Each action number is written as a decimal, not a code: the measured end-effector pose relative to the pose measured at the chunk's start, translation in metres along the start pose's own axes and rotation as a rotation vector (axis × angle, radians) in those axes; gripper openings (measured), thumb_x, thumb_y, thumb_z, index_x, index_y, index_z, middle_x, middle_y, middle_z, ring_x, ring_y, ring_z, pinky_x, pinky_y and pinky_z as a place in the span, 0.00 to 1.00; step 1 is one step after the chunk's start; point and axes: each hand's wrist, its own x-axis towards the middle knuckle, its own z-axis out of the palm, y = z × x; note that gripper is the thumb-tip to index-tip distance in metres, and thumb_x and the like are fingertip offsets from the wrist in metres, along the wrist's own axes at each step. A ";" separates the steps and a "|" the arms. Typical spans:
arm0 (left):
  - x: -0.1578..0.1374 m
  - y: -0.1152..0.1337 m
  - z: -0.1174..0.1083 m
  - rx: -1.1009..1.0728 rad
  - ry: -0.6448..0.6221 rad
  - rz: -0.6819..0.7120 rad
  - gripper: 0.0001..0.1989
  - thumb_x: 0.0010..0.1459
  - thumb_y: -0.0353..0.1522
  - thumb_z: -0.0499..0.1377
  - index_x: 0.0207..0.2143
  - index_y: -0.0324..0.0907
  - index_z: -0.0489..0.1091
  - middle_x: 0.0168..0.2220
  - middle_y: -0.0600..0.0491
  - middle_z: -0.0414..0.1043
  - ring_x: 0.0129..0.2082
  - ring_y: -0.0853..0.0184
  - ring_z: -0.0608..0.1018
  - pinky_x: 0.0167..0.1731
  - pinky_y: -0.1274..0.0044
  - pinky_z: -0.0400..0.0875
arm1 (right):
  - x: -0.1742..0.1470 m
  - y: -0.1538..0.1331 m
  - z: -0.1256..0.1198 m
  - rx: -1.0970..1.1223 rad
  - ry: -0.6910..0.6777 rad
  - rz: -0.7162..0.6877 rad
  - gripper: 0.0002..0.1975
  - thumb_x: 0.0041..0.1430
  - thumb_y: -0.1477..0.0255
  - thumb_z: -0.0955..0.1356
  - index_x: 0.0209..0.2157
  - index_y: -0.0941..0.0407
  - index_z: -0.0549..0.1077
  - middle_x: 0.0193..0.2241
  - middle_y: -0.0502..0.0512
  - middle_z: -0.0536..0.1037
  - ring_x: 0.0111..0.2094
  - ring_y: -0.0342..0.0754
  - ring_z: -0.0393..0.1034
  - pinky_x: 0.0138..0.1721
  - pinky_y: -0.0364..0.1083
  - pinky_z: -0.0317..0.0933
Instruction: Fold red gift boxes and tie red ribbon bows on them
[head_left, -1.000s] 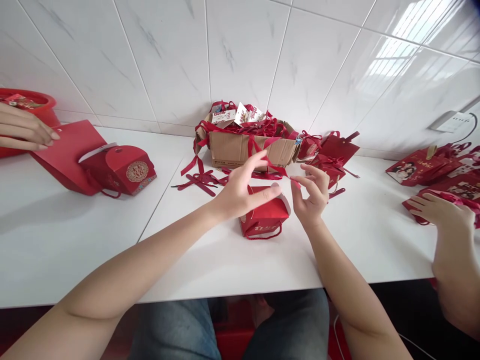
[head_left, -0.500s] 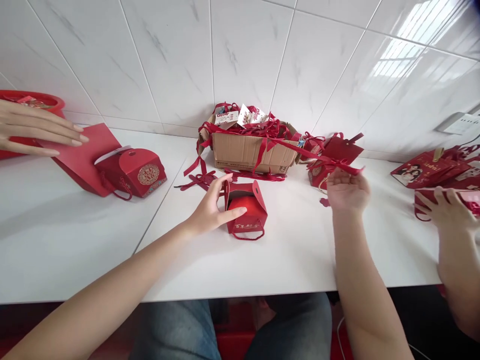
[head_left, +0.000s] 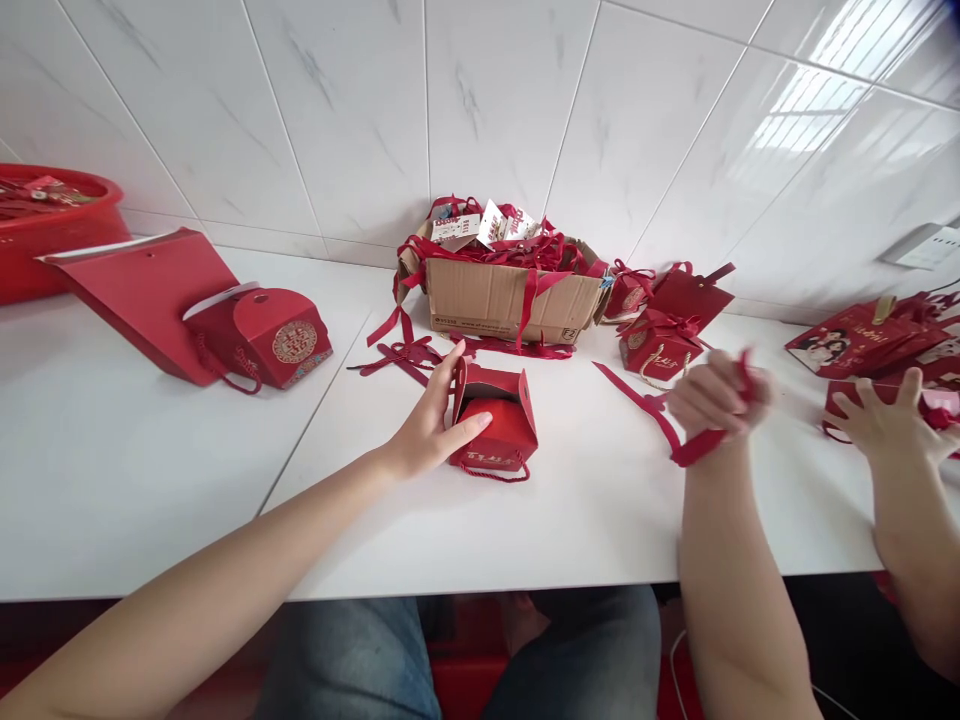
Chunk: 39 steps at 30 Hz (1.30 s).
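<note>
My left hand (head_left: 439, 415) grips the left side of a small red gift box (head_left: 499, 430), thumb across its front. The box stands upright with its top flaps raised and a red rope handle hanging at the front. To the right, my right hand (head_left: 716, 395) is closed around a dark red ribbon (head_left: 701, 447), slightly blurred. One end of the ribbon trails left onto the table. Just behind that hand sits a red box tied with a bow (head_left: 652, 348). A cardboard box (head_left: 480, 295) full of red ribbons and white tags stands behind the gift box.
At left are a red gift box with a round gold emblem (head_left: 289, 340), red folded card (head_left: 150, 300) and a red basin (head_left: 56, 250). Another person's hand (head_left: 889, 415) rests on a red box at right, near red gift bags (head_left: 847, 340). A tiled wall (head_left: 337, 120) closes the back.
My right hand has closed and pulled the ribbon away from the cardboard box toward the right. Another person's hand at the far left has left the view. My left hand stays on the gift box.
</note>
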 end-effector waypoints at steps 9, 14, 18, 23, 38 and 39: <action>-0.001 0.009 -0.006 0.260 -0.078 0.264 0.25 0.62 0.33 0.51 0.61 0.50 0.57 0.65 0.47 0.52 0.67 0.53 0.54 0.65 0.57 0.52 | 0.002 0.028 0.094 0.056 -0.172 0.547 0.23 0.60 0.64 0.67 0.16 0.56 0.59 0.10 0.44 0.57 0.14 0.38 0.53 0.19 0.41 0.45; -0.004 0.014 -0.007 0.318 -0.144 0.283 0.22 0.62 0.31 0.48 0.58 0.48 0.61 0.65 0.46 0.52 0.66 0.53 0.56 0.64 0.56 0.54 | -0.003 0.028 0.099 -0.009 -0.194 0.458 0.22 0.61 0.66 0.67 0.14 0.57 0.64 0.11 0.46 0.61 0.17 0.40 0.56 0.23 0.44 0.49; -0.006 0.015 -0.004 0.276 -0.147 0.297 0.22 0.63 0.32 0.48 0.59 0.49 0.61 0.64 0.46 0.53 0.65 0.54 0.58 0.64 0.57 0.54 | -0.005 0.026 0.100 -0.022 -0.213 0.481 0.21 0.59 0.68 0.68 0.14 0.57 0.65 0.11 0.46 0.61 0.17 0.40 0.55 0.22 0.44 0.47; -0.006 0.014 -0.004 0.255 -0.148 0.296 0.23 0.63 0.32 0.48 0.61 0.49 0.59 0.64 0.47 0.53 0.65 0.55 0.58 0.64 0.59 0.54 | -0.006 0.024 0.100 -0.022 -0.256 0.469 0.21 0.60 0.69 0.67 0.14 0.57 0.66 0.11 0.47 0.62 0.16 0.39 0.54 0.21 0.44 0.47; -0.005 0.011 -0.004 0.245 -0.165 0.337 0.24 0.64 0.32 0.48 0.62 0.49 0.56 0.64 0.45 0.52 0.65 0.54 0.57 0.64 0.57 0.54 | -0.007 0.025 0.102 -0.058 -0.208 0.441 0.22 0.60 0.67 0.68 0.15 0.58 0.62 0.13 0.45 0.62 0.18 0.37 0.53 0.22 0.42 0.46; -0.005 0.011 -0.004 0.246 -0.166 0.339 0.24 0.64 0.32 0.48 0.62 0.49 0.56 0.64 0.45 0.52 0.65 0.54 0.57 0.64 0.56 0.53 | -0.007 0.025 0.102 -0.068 -0.201 0.440 0.22 0.60 0.67 0.68 0.15 0.58 0.62 0.13 0.45 0.62 0.18 0.37 0.53 0.22 0.42 0.46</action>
